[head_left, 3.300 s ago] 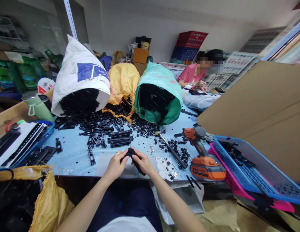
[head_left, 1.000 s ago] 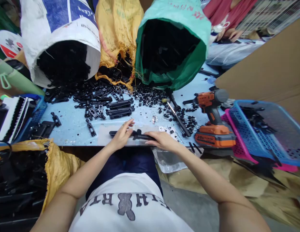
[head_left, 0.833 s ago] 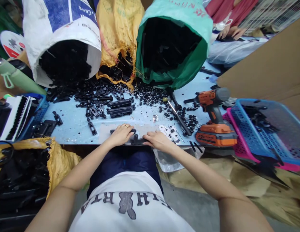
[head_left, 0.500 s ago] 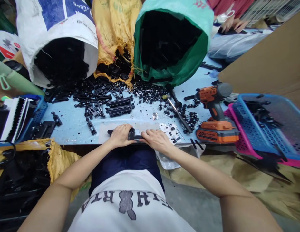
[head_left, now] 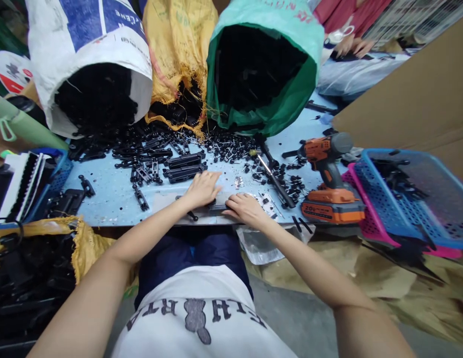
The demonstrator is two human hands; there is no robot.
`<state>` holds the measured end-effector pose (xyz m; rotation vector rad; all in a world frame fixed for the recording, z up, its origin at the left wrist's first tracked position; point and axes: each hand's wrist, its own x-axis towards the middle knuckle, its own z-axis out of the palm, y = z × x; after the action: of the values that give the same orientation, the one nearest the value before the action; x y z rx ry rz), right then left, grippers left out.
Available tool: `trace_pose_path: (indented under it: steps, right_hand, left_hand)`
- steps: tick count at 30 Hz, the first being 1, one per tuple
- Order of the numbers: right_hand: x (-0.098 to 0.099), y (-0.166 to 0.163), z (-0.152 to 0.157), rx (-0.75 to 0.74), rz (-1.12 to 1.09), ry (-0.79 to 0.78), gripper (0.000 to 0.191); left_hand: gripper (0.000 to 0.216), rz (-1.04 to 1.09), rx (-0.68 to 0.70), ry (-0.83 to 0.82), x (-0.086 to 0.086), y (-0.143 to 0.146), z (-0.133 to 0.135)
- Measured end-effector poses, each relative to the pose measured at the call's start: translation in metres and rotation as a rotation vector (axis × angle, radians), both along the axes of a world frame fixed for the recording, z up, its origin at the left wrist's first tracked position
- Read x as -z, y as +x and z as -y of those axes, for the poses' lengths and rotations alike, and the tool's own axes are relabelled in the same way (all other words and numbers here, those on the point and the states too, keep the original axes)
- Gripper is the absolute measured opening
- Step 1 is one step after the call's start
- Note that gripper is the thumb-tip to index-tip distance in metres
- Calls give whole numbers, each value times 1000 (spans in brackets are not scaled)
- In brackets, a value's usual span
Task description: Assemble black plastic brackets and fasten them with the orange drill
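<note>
My left hand (head_left: 202, 190) lies over the front of the bench with its fingers stretched to the right, above a black plastic part. One end of a black part (head_left: 193, 216) sticks out below that hand. My right hand (head_left: 246, 208) has its fingers curled over the right end of a long black bar (head_left: 218, 207) at the bench edge. Just behind my left hand, black elongated housings (head_left: 184, 171) lie side by side. A black link piece (head_left: 140, 197) rests to the left.
An orange cordless drill (head_left: 330, 179) stands at right, beside a blue basket (head_left: 414, 199). A metal-shafted tool (head_left: 274, 179) lies among loose screws. White (head_left: 141, 89), yellow (head_left: 179, 44) and green sacks (head_left: 264, 122) line the back. A co-worker's hands (head_left: 352, 47) are at upper right.
My left hand has moved up and to the right, its fingers going from wrapped round the black part to stretched out. The right hand stays nearly in place.
</note>
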<state>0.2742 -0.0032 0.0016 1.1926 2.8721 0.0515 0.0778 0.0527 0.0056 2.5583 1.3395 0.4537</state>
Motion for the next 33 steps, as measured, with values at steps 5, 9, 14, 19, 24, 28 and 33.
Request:
trace_pose_path:
  steps: [5, 9, 14, 19, 24, 28, 33]
  right_hand:
    - [9, 14, 5, 40, -59, -46, 43]
    - [6, 25, -26, 304, -118, 28, 32]
    - [8, 36, -91, 564, -37, 103, 26]
    - [13, 33, -102, 544, -171, 103, 22]
    - [5, 17, -73, 396, -573, 47, 20]
    - [-9, 3, -51, 418, -751, -144, 17]
    - [-26, -12, -29, 379, -770, -317, 14]
  left_hand:
    - [28, -96, -135, -75, -5, 52, -84]
    - [22, -38, -156, -83, -6, 52, -86]
    - [22, 714, -327, -371, -18, -18, -22]
    - [42, 1286, -664, -859, -7, -87, 36]
    - [45, 1339, -719, -887, 9, -94, 51]
    - [42, 1192, -661, -834, 4, -94, 49]
    - [36, 1036, -569, -794, 4, -94, 46]
